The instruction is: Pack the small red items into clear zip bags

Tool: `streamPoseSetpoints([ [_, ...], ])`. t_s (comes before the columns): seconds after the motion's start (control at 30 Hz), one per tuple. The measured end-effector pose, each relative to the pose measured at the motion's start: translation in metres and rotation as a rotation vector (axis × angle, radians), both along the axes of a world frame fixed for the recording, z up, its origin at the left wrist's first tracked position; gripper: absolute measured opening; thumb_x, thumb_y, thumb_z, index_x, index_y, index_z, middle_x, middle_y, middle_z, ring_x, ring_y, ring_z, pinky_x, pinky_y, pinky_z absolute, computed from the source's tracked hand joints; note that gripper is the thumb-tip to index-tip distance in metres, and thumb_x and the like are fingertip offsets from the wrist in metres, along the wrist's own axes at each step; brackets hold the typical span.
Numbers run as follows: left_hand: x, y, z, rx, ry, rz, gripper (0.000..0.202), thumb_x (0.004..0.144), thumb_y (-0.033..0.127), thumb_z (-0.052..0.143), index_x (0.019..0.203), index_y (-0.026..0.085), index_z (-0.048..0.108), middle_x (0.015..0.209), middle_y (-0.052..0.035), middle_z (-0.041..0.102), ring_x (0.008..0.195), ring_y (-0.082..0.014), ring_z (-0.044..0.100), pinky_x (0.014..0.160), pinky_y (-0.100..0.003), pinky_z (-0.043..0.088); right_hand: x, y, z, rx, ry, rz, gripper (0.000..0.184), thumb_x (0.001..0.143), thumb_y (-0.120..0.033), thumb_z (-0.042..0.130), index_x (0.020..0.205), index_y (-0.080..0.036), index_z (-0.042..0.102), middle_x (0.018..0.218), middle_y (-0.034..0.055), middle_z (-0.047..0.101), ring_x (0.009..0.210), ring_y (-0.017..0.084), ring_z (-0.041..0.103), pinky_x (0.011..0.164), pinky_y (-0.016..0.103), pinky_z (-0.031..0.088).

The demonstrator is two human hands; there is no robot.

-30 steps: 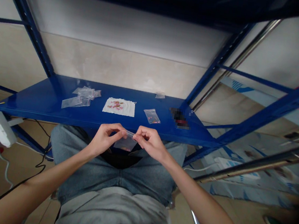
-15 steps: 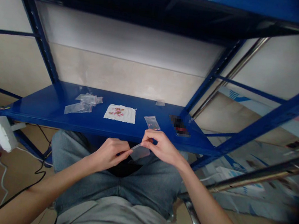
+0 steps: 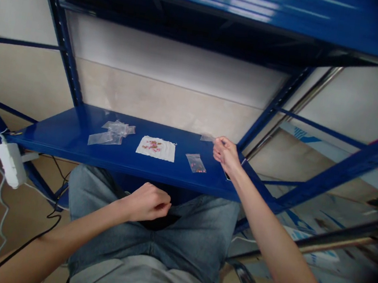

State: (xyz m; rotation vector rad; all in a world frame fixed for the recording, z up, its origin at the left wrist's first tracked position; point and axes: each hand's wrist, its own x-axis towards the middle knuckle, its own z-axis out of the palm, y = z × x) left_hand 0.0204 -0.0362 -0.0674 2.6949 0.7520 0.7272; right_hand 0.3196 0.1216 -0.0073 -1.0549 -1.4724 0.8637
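Observation:
My right hand [image 3: 224,153] reaches out over the right side of the blue shelf [image 3: 120,158], its fingers closed in a pinch. At its fingertips is a small clear plastic bag [image 3: 206,137], whose contents I cannot make out. My left hand [image 3: 153,202] is curled into a loose fist above my lap, and nothing shows sticking out of it. Nearer the front edge lies another clear bag [image 3: 196,163] with small pinkish-orange bits in it. Small pink and brownish pieces [image 3: 153,145] rest on a white crinkled sheet [image 3: 166,151] mid-shelf.
Several flat clear bags [image 3: 115,132] overlap on the left of the shelf. A dark object [image 3: 228,177] is mostly hidden under my right forearm. A white power strip [image 3: 10,164] with cables hangs at the left end. Blue uprights and an upper shelf [image 3: 207,4] frame the space.
My hands have parted. The right has gone forward and right over the shelf; the left stays above my lap, now curled. The bag held between them is gone from there. The view has shifted slightly.

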Motion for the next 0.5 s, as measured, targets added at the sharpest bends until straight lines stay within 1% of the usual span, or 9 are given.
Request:
streamPoseSetpoints([
  [0.07, 0.0, 0.0, -0.002, -0.008, 0.031, -0.039, 0.029, 0.091, 0.018, 0.051, 0.062, 0.019, 0.044, 0.061, 0.0019, 0.053, 0.054, -0.0102, 0.046, 0.054, -0.028, 0.025, -0.004, 0.013, -0.015, 0.013, -0.234, -0.075, 0.034, 0.083, -0.055, 0.063, 0.08, -0.022, 0.055, 0.05, -0.0076, 0.04, 0.041, 0.009, 0.032, 0.042, 0.022, 0.026],
  [0.13, 0.0, 0.0, -0.006, -0.011, 0.054, -0.061, 0.03, 0.091, 0.018, 0.051, 0.062, 0.019, 0.044, 0.061, 0.0016, 0.054, 0.054, -0.0105, 0.047, 0.054, -0.028, 0.026, -0.01, 0.024, -0.029, 0.054, -0.441, -0.13, 0.028, 0.085, -0.046, 0.059, 0.076, -0.019, 0.06, 0.055, -0.0018, 0.051, 0.049, 0.013, 0.044, 0.049, 0.026, 0.036],
  [0.17, 0.0, 0.0, -0.007, -0.012, 0.064, -0.066, 0.03, 0.091, 0.018, 0.051, 0.062, 0.019, 0.044, 0.061, 0.0016, 0.054, 0.054, -0.0106, 0.048, 0.054, -0.028, 0.026, -0.012, 0.029, -0.035, 0.073, -0.498, -0.145, 0.023, 0.084, -0.04, 0.06, 0.075, -0.018, 0.062, 0.059, 0.0009, 0.056, 0.055, 0.015, 0.049, 0.054, 0.027, 0.039],
  [0.23, 0.0, 0.0, -0.008, -0.015, 0.082, -0.066, 0.029, 0.091, 0.018, 0.051, 0.062, 0.019, 0.044, 0.061, 0.0016, 0.054, 0.054, -0.0108, 0.048, 0.054, -0.028, 0.027, -0.016, 0.036, -0.045, 0.082, -0.528, -0.164, 0.013, 0.081, -0.029, 0.06, 0.079, -0.017, 0.066, 0.067, 0.0042, 0.062, 0.063, 0.018, 0.054, 0.063, 0.03, 0.044],
  [0.3, 0.0, 0.0, -0.006, -0.011, 0.086, -0.057, 0.028, 0.09, 0.016, 0.051, 0.063, 0.019, 0.044, 0.063, 0.001, 0.055, 0.056, -0.0114, 0.049, 0.055, -0.028, 0.028, -0.02, 0.039, -0.051, 0.128, -0.557, -0.226, 0.016, 0.08, -0.021, 0.057, 0.089, -0.016, 0.069, 0.08, 0.0076, 0.065, 0.073, 0.021, 0.057, 0.076, 0.035, 0.047],
  [0.37, 0.0, 0.0, -0.002, -0.005, 0.069, -0.047, 0.024, 0.088, 0.012, 0.05, 0.066, 0.019, 0.046, 0.075, -0.0014, 0.06, 0.065, -0.0125, 0.055, 0.058, -0.027, 0.033, -0.029, 0.036, -0.054, 0.261, -0.592, -0.332, 0.025, 0.082, -0.015, 0.051, 0.099, -0.015, 0.069, 0.097, 0.0119, 0.064, 0.089, 0.024, 0.058, 0.09, 0.039, 0.045],
  [0.43, 0.001, 0.001, 0.0, 0.0, 0.041, -0.05, 0.018, 0.085, 0.007, 0.048, 0.071, 0.019, 0.05, 0.093, -0.0048, 0.065, 0.078, -0.0141, 0.06, 0.064, -0.026, 0.038, -0.046, 0.028, -0.055, 0.423, -0.618, -0.407, 0.031, 0.084, -0.012, 0.046, 0.104, -0.015, 0.069, 0.107, 0.0139, 0.06, 0.103, 0.026, 0.056, 0.099, 0.041, 0.042],
  [0.47, 0.001, 0.001, 0.0, 0.005, 0.035, -0.057, 0.017, 0.084, 0.006, 0.048, 0.074, 0.019, 0.051, 0.098, -0.0059, 0.066, 0.083, -0.015, 0.061, 0.069, -0.026, 0.04, -0.058, 0.022, -0.056, 0.483, -0.626, -0.401, 0.032, 0.084, -0.01, 0.044, 0.104, -0.015, 0.068, 0.108, 0.0138, 0.059, 0.107, 0.027, 0.054, 0.1, 0.04, 0.041],
  [0.5, 0.001, 0.002, -0.001, 0.013, 0.038, -0.063, 0.016, 0.083, 0.005, 0.048, 0.076, 0.019, 0.052, 0.099, -0.0062, 0.066, 0.086, -0.0158, 0.061, 0.073, -0.026, 0.042, -0.072, 0.016, -0.056, 0.516, -0.635, -0.355, 0.033, 0.085, -0.009, 0.042, 0.105, -0.016, 0.068, 0.108, 0.0132, 0.058, 0.108, 0.026, 0.054, 0.1, 0.039, 0.042],
])
